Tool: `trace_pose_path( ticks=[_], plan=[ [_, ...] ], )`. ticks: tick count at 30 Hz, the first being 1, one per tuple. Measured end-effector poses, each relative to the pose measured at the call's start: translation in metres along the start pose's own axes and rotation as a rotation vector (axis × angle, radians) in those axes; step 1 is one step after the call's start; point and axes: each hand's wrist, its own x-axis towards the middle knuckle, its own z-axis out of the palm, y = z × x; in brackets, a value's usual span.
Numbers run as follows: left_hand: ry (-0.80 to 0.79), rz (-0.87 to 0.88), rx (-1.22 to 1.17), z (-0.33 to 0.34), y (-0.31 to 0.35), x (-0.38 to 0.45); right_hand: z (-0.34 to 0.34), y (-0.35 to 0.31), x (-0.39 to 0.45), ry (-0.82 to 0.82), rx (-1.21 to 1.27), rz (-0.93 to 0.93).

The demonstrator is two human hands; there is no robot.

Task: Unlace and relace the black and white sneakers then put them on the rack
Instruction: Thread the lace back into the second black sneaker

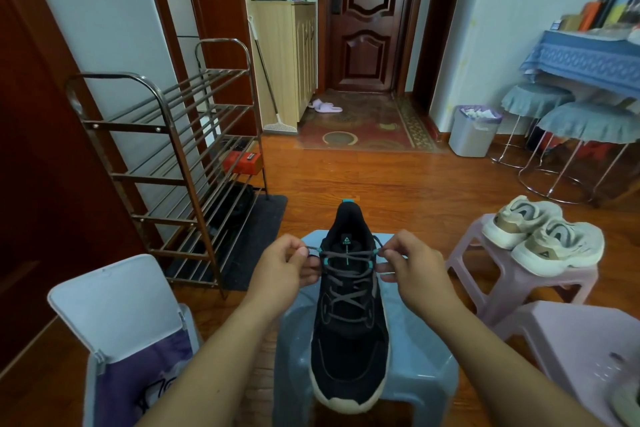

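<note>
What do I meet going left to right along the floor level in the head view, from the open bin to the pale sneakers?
White flip-lid bin → left hand → black sneaker on the blue stool → right hand → pink stool carrying the cream sneakers.

We count one black sneaker (349,315), two white sneakers (540,236), three plastic stools (426,378), one metal shoe rack (166,163), two bins (472,130) and two hands (280,265).

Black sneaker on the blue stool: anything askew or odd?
Nothing stands out. The black sneaker sits upright on the blue stool, laces crossed evenly, and the left hand and right hand each pinch a lace end.
</note>
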Motion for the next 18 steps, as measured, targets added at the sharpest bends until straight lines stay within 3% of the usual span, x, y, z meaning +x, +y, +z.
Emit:
trace_pose_path(
  ticks=[3,7,10,14,18],
  plan=[
    [0.015,-0.064,-0.14,-0.001,-0.001,-0.001,0.002,-0.003,-0.001,-0.008,0.112,0.04],
    [0.039,-0.06,-0.108,0.002,0.001,-0.006,0.003,-0.004,-0.005,0.036,0.185,0.105],
    [0.082,-0.13,-0.023,0.006,-0.001,-0.015,0.01,-0.003,-0.016,0.053,0.226,0.196],
    [0.0,-0.136,0.35,0.014,0.001,-0.031,0.026,-0.006,-0.034,-0.086,0.202,0.205],
    [-0.014,-0.137,0.341,0.022,0.007,-0.034,0.035,-0.012,-0.038,-0.088,0.142,0.212]
  ],
)
